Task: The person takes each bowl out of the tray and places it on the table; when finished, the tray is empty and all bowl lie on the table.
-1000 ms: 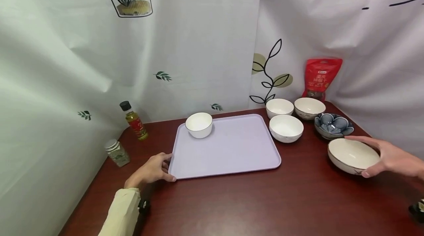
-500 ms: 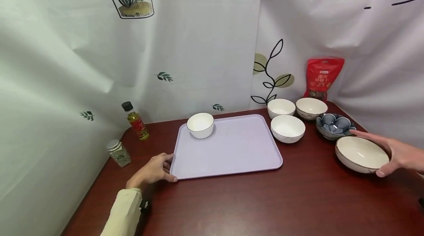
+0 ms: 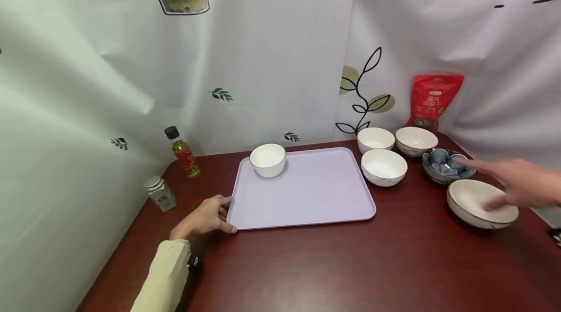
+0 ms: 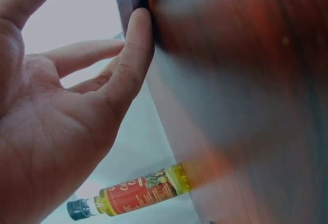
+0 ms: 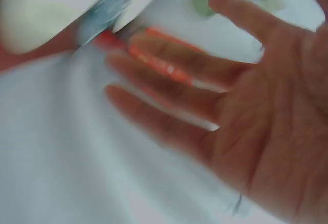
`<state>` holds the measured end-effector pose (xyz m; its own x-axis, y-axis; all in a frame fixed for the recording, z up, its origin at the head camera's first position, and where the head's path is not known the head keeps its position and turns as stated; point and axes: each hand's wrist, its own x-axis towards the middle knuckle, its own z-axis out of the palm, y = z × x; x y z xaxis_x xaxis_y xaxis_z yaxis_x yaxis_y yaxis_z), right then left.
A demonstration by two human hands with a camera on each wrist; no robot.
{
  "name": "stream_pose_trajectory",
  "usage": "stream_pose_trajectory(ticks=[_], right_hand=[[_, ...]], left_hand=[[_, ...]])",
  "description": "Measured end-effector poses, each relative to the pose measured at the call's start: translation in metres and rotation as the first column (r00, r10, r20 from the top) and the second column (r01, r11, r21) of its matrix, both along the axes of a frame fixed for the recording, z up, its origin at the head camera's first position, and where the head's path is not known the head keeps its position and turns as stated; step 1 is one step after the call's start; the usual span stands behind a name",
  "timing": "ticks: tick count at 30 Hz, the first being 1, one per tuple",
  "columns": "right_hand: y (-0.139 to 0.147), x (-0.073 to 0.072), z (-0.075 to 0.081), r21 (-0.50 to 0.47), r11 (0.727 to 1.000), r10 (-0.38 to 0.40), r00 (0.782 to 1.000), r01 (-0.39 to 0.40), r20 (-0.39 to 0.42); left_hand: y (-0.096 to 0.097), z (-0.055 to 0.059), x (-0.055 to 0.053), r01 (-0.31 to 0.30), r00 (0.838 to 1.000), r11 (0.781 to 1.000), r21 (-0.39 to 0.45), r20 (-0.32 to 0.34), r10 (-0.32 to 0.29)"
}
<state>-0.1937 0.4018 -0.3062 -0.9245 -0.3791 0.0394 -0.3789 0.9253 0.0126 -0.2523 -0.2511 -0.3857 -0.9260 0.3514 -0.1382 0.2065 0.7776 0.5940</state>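
My left hand (image 3: 206,217) touches the near left corner of a pale lilac tray (image 3: 307,195), thumb by the front edge. In the left wrist view its fingers look mostly straight, and a fingertip meets the tray's rim (image 4: 124,1). A small white bowl (image 3: 268,160) stands on the tray at its back left. At the far right my right hand (image 3: 521,183) is above a wide cream bowl (image 3: 465,199), fingers extended and holding nothing. The right wrist view is blurred but shows the spread fingers apart from the cream bowl (image 5: 46,8).
Behind the cream bowl sits a blue-patterned bowl (image 3: 444,171). Three white bowls, one of them nearest the tray (image 3: 383,168), stand right of it. A red pouch (image 3: 434,100) leans on the backdrop. An oil bottle (image 3: 186,156) and a spice jar (image 3: 161,195) stand at left.
The right hand held the cream bowl's rim and shifted it rightward. Now it has let go and lifted over the bowl. The left hand stays at the tray.
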Motion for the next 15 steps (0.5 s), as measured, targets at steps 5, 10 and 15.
stream_pose_trajectory(ticks=[5, 10, 15], right_hand=[[-0.088, -0.027, 0.025, -0.217, 0.952, 0.199, 0.975, -0.216, -0.100], [-0.168, -0.074, 0.019, -0.414, 0.872, 0.292, 0.956, -0.262, 0.009], [-0.241, -0.121, -0.002, -0.523, 0.842, 0.271, 0.942, -0.133, 0.197]], left_hand=[[0.001, 0.003, -0.002, -0.005, 1.000, 1.000, -0.008, 0.005, 0.005], [0.000, 0.005, -0.005, 0.006, 1.000, 1.000, -0.018, 0.011, -0.006], [0.002, 0.006, -0.005, 0.035, 0.999, 0.997, -0.068, -0.003, -0.035]])
